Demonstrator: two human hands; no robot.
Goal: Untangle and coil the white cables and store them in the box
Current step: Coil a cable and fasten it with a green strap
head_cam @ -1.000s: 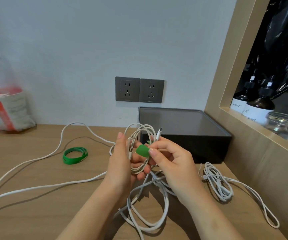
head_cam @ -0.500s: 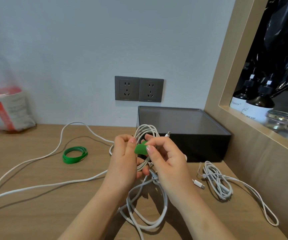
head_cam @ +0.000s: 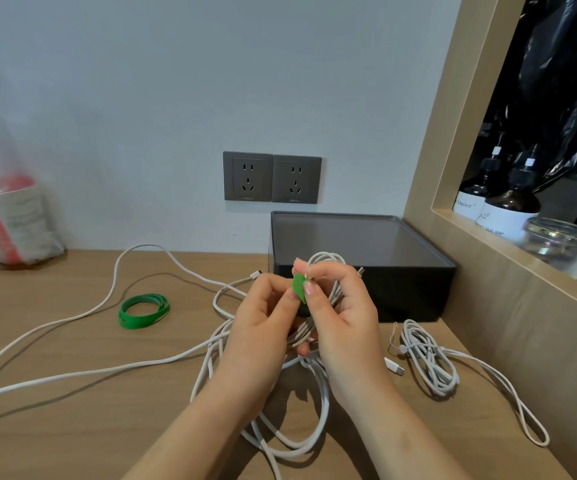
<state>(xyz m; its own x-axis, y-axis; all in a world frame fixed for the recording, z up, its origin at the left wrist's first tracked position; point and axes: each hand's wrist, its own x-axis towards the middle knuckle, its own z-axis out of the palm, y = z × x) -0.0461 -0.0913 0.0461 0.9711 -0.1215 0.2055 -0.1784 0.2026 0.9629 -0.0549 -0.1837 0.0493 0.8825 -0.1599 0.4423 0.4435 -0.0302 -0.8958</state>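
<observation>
White cables (head_cam: 325, 299), green strap (head_cam: 299, 287), black box (head_cam: 411, 292) (grey sockets (head_cam: 272, 177) behind)

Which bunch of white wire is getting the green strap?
The coil gripped in the left hand, where the right hand pinches the green strap. The bundle at right and the long loose cable at left lie on the table without one.

In front of the box (head_cam: 401, 292), the left hand (head_cam: 262, 320) grips a coiled cable (head_cam: 335, 294); the right hand (head_cam: 345, 317) pinches its green strap (head_cam: 299, 287).
</observation>
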